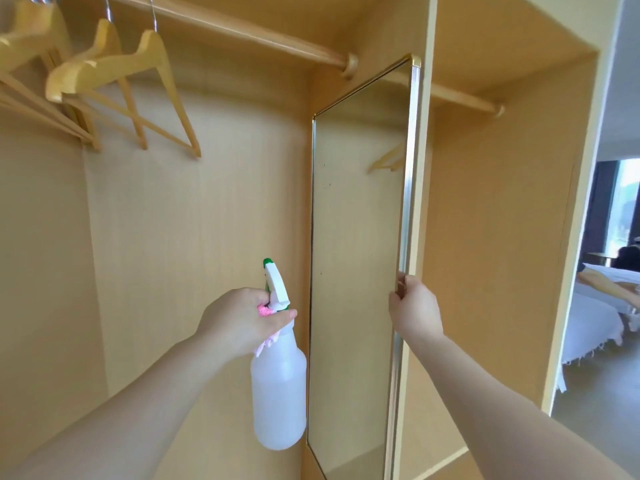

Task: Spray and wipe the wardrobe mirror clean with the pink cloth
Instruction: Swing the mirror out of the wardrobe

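Steadying the mirror (356, 237) by its outer frame edge, the right hand (414, 306) curls its fingers around it; the left hand (242, 320) grips spray bottle (278, 386) and pink cloth (265, 311) together. Spraying not begun; nozzle must turn toward the glass.

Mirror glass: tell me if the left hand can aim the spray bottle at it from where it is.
Probably yes. The left hand holds the spray bottle just beside the mirror, nothing between them; the right hand grips only the frame's outer edge.
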Tool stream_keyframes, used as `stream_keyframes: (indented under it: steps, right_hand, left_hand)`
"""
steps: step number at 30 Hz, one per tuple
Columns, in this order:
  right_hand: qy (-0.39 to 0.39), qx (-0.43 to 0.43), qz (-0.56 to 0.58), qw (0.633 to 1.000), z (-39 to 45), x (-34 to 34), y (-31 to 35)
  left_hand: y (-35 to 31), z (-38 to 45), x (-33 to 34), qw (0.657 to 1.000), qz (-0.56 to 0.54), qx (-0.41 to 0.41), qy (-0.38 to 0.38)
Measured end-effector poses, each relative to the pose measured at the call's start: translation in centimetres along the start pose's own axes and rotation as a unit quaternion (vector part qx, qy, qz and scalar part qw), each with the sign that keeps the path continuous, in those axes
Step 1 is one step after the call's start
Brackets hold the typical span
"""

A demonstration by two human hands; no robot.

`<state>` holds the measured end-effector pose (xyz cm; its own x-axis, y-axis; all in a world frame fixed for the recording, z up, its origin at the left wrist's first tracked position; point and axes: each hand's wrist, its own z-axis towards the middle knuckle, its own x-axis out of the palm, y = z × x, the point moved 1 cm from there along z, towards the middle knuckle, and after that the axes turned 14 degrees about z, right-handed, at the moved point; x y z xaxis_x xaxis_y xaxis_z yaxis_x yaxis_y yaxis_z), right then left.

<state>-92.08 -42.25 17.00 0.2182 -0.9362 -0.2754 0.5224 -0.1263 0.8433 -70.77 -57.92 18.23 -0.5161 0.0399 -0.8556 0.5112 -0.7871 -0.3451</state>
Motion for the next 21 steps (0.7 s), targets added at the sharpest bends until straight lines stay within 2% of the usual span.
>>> stream_keyframes:
  steps: [7, 21]
  right_hand:
    - [0.019, -0.012, -0.018, 1.0, -0.7, -1.6, -0.6]
    - [0.007, -0.127, 0.015, 0.992, -5.5, -10.2, -2.9]
  left_hand:
    - [-1.1, 0.3, -1.3, 1.0, 0.001, -0.012, -0.019]
    - [-4.7, -1.2, -2.2, 1.0, 0.008, 0.019, 0.0]
